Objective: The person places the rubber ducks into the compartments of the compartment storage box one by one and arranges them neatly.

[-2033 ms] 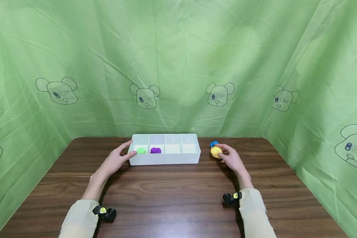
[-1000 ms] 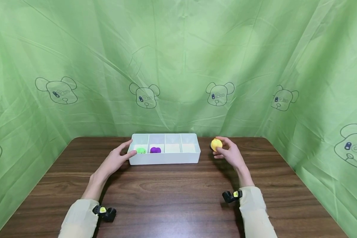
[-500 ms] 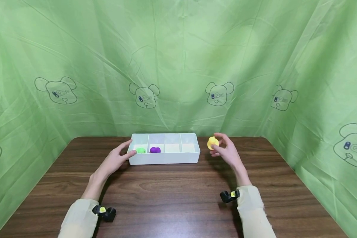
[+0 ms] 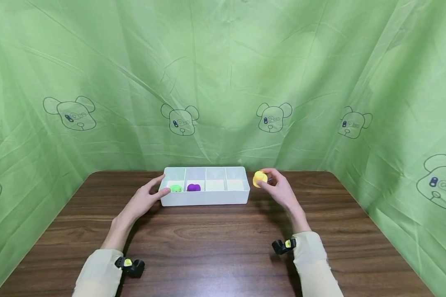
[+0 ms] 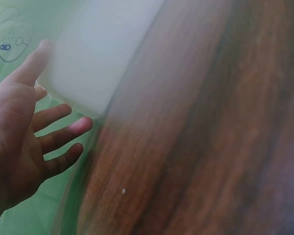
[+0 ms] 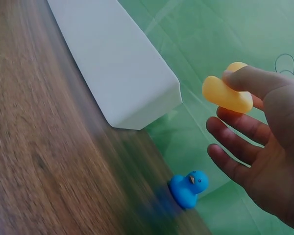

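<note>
My right hand (image 4: 282, 192) pinches a yellow rubber duck (image 4: 260, 179) between thumb and fingers, above the table just off the box's right end. In the right wrist view the duck (image 6: 228, 95) is clear of the table, and the other fingers are loosely bent below it. A blue rubber duck (image 6: 187, 190) sits on the table under that hand; the head view mostly hides it. At the left end of the white divided box (image 4: 204, 199), my left hand (image 4: 143, 201) rests with thumb and fingers spread around the corner.
The box has a row of compartments. A green toy (image 4: 176, 188) lies in the leftmost one and a purple toy (image 4: 193, 187) in the one beside it. Behind the brown wooden table (image 4: 204, 243) hangs a green curtain (image 4: 223, 82).
My right hand has lifted the yellow duck from beside the blue one and carried it left, near the box's right end. My left hand stays at the box.
</note>
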Action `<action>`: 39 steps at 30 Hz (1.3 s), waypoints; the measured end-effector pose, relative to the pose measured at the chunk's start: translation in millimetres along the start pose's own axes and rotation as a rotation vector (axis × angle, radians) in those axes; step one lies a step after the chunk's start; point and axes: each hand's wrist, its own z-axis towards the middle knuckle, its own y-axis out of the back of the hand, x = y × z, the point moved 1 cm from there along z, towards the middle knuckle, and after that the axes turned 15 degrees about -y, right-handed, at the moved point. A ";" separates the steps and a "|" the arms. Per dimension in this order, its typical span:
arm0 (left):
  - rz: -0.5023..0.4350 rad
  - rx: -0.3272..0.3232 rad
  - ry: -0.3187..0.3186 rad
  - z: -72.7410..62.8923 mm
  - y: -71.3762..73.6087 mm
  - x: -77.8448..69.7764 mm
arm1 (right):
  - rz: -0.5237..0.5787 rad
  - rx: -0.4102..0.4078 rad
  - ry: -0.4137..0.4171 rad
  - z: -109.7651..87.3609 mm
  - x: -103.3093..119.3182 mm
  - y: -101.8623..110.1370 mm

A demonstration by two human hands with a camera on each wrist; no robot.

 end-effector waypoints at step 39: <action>-0.022 0.008 0.002 0.3 0.7 0.7 | -0.051 0.013 0.000 15.0 -13.2 -43.3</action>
